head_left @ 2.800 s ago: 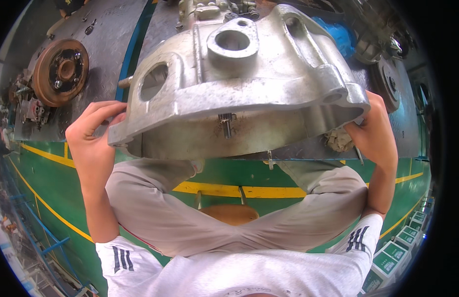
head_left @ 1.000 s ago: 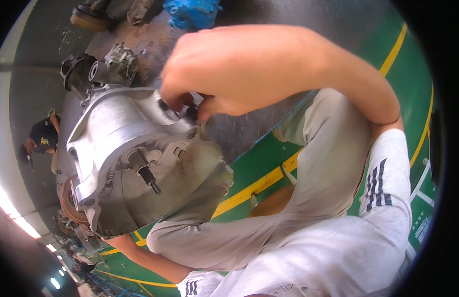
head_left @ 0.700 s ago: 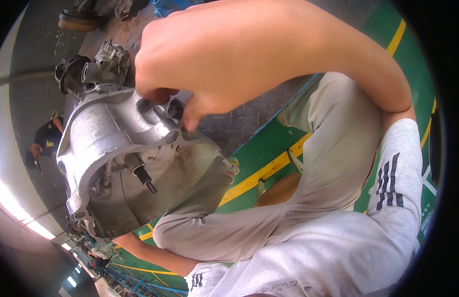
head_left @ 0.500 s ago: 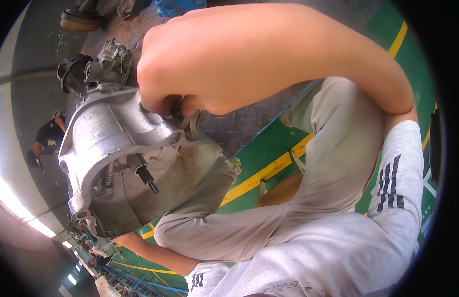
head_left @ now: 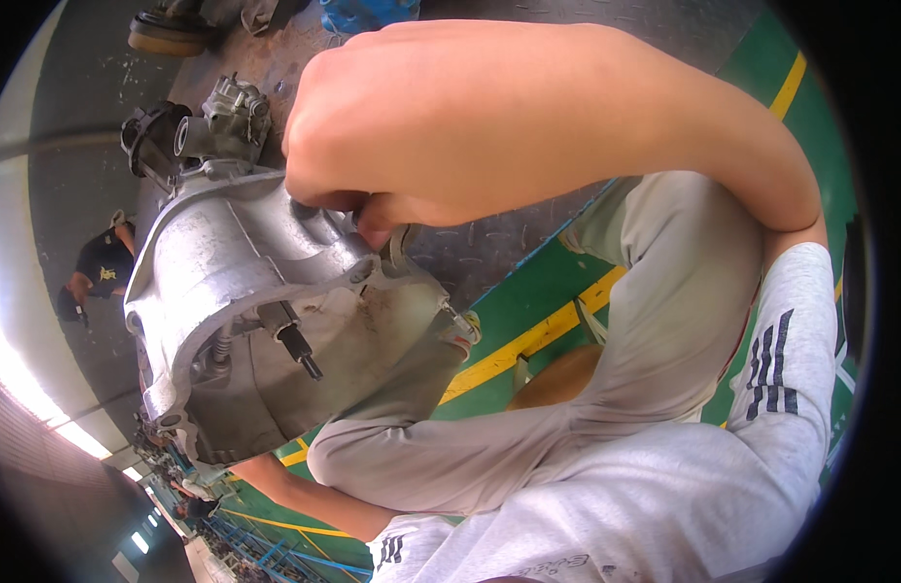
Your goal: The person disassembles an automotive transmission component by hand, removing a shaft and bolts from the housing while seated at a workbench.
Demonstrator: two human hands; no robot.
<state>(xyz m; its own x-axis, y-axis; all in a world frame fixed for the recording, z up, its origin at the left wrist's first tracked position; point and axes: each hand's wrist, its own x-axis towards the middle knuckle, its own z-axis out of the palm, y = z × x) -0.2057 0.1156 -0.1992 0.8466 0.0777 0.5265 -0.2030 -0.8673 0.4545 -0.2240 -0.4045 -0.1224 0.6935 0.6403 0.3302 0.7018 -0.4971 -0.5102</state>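
Observation:
A cast-metal gearbox housing (head_left: 203,257), with a wide open bell-shaped end, takes up the left of the head view. A splined shaft (head_left: 300,350) sticks out of its opening. My right hand (head_left: 373,136) reaches over from the right and is closed at the housing's upper rim. Its thumb and curled fingers are pinched around something dark, mostly hidden by the hand. My left forearm (head_left: 310,500) passes below the housing, and the left hand is out of sight behind it.
Smaller metal mechanisms (head_left: 232,117) sit at the housing's far end. Treadplate (head_left: 470,243) lies beneath, bordering a green floor (head_left: 514,311) with yellow lines. A brown round seat (head_left: 562,379) is near my legs. A person in dark clothing (head_left: 105,262) is at far left; a blue object (head_left: 368,14) lies at the top.
The whole view has shifted slightly, so housing and arm appear a little lower and farther right. My right thumb and fingers have moved slightly at the rim, covering more of the dark piece.

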